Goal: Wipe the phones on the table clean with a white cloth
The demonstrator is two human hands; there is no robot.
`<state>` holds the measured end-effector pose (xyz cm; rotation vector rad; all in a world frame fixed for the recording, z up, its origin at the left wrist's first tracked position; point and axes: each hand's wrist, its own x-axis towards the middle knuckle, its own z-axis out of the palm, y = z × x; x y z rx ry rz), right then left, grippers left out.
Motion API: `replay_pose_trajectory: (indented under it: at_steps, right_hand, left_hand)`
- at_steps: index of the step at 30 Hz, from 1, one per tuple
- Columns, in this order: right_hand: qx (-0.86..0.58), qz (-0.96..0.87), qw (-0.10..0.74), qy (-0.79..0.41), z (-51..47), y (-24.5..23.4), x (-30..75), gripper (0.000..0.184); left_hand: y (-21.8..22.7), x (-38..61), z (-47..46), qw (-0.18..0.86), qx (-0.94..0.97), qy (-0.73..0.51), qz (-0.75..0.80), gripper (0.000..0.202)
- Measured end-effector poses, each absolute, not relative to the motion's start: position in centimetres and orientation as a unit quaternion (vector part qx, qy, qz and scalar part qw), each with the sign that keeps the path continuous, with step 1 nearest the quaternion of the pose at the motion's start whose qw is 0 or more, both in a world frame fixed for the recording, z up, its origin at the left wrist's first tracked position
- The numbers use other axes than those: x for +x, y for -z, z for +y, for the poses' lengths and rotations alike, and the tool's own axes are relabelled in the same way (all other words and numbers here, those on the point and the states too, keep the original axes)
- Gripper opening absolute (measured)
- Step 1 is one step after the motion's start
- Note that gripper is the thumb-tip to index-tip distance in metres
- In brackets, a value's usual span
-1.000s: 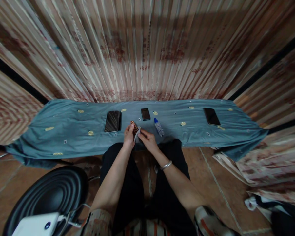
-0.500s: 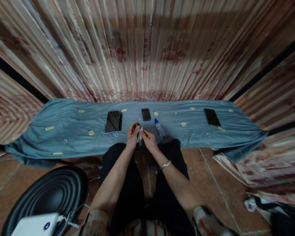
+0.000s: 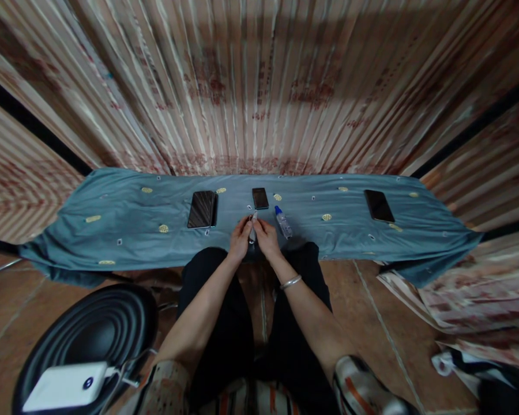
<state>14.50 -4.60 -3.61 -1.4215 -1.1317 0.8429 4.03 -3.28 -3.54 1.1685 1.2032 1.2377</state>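
Note:
My left hand and my right hand are pressed together at the near edge of a table draped in a teal cloth. Both are closed on a small object held between them; only a pale sliver shows between the fingertips, so I cannot name it. A silver bangle circles my right wrist. A small clear bottle with a blue cap lies just right of my hands. A small dark phone lies beyond them.
A larger dark phone lies left of centre and another phone at the far right. Striped curtains hang behind the table. A black stool with a white power bank stands at lower left. Bags lie at lower right.
The brownish object that stuck up from my left hand is now hidden inside both hands, which have closed together. The view has shifted slightly.

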Motion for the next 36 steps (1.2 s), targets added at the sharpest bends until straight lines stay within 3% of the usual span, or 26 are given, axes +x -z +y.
replay_pose_trajectory:
  at_steps: [13, 23, 32, 36]
  right_hand:
    - [-0.577, -0.343, 0.579, -0.462, -2.9, 4.0, 15.8, 0.044]
    - [-0.549, -0.408, 0.574, -0.45, -3.1, 4.1, 16.0, 0.039]
    - [-0.516, -0.296, 0.689, -0.414, -2.5, 3.9, 15.2, 0.032]
    - [-0.513, -0.305, 0.684, -0.419, -2.8, 3.7, 15.1, 0.03]
  left_hand:
    - [4.1, 3.7, -3.7, 0.399, 0.641, -0.425, 0.5, 0.066]
    - [4.1, 3.2, -3.2, 0.279, 0.707, -0.42, 0.497, 0.095]
    - [3.4, 3.4, -3.2, 0.273, 0.654, -0.468, 0.528, 0.094]
    - [3.0, 3.3, -3.3, 0.293, 0.642, -0.466, 0.534, 0.094]
